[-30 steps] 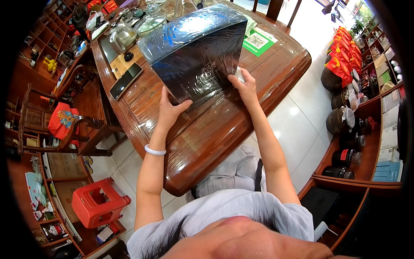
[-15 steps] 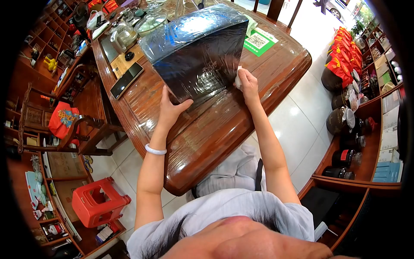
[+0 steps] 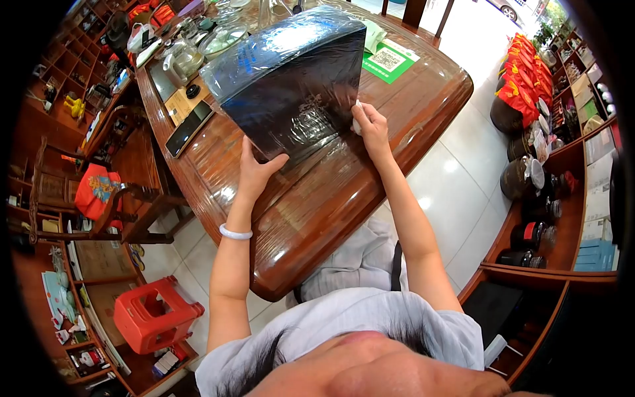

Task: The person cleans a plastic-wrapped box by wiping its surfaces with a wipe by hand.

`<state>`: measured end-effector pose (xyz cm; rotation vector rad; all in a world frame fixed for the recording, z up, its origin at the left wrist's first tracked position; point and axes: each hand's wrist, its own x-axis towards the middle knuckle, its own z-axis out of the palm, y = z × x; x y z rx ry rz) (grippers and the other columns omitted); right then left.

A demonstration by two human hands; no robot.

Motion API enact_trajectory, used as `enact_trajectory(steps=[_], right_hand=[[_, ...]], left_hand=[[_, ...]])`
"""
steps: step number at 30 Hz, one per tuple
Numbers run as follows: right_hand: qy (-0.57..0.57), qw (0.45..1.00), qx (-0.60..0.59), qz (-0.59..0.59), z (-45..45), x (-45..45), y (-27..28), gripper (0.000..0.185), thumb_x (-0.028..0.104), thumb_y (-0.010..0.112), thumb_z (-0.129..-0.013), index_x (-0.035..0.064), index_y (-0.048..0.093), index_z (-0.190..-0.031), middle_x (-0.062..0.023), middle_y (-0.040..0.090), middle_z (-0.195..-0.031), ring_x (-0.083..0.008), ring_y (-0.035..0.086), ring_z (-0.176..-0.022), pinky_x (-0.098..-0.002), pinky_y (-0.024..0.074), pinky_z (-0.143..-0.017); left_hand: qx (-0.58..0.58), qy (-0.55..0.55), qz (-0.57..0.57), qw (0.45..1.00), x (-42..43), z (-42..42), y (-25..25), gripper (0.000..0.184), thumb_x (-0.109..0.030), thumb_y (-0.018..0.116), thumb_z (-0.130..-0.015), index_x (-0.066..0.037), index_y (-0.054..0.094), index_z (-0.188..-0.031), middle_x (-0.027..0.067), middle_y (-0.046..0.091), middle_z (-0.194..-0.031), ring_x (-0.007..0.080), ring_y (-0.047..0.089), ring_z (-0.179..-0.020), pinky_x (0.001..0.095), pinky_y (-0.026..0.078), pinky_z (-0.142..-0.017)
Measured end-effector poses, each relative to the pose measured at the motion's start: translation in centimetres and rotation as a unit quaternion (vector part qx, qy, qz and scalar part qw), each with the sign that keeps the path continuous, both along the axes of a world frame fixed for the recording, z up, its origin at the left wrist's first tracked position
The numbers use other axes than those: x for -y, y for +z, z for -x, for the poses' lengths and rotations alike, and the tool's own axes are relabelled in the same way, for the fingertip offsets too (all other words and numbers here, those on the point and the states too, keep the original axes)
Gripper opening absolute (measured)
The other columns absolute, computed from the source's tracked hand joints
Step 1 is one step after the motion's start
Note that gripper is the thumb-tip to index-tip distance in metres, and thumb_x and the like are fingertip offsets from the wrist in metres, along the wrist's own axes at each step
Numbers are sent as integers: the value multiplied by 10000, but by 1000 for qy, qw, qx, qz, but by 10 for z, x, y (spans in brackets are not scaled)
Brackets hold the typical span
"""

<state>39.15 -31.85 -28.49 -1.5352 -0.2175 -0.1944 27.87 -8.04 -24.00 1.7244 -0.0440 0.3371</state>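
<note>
A dark box (image 3: 291, 86) wrapped in shiny clear film stands on the brown wooden table (image 3: 317, 225). My left hand (image 3: 258, 169) grips the box's near left corner, thumb on the front and fingers at the side. At the right edge of the box, my right hand (image 3: 372, 127) is closed on a crumpled white tissue (image 3: 358, 118), pinched between thumb and fingers. A pale bracelet (image 3: 236, 232) sits on my left wrist.
A phone (image 3: 189, 130), a glass teapot (image 3: 182, 63) and a round black lid (image 3: 192, 91) lie left of the box. Behind its right side is a green QR card (image 3: 390, 59). A red stool (image 3: 157, 314) stands at lower left.
My right hand has closed its fingers round the tissue at the box's right edge. The box, table and both hands appear slightly further left in view.
</note>
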Motion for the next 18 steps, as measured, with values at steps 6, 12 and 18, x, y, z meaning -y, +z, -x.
enact_trajectory(steps=[6, 12, 18], right_hand=[[13, 997, -27, -71, -6, -3, -6, 341, 301, 599, -853, -30, 613, -933, -63, 582, -818, -127, 525, -749, -258, 420, -688], [-20, 1000, -13, 20, 0, -7, 6, 411, 391, 649, -794, -11, 601, -868, -83, 569, -764, -137, 527, -720, -281, 420, -651], [-26, 1000, 7, 9, -2, -5, 1, 382, 359, 625, -823, -16, 611, -892, -93, 588, -779, -142, 539, -743, -288, 424, -673]], left_hand=[[-10, -6, 23, 1000, 1, 3, 4, 693, -111, 766, -667, -14, 391, -1242, 65, 522, -1122, 163, 494, -1020, 291, 384, -909], [-6, 5, -2, 1000, -4, -1, -5, 707, -129, 775, -662, -18, 390, -1245, 67, 522, -1132, 170, 485, -1039, 292, 371, -920], [-15, -1, -2, 1000, -4, -1, -5, 734, -115, 769, -662, -17, 372, -1272, 74, 517, -1150, 172, 476, -1059, 291, 363, -932]])
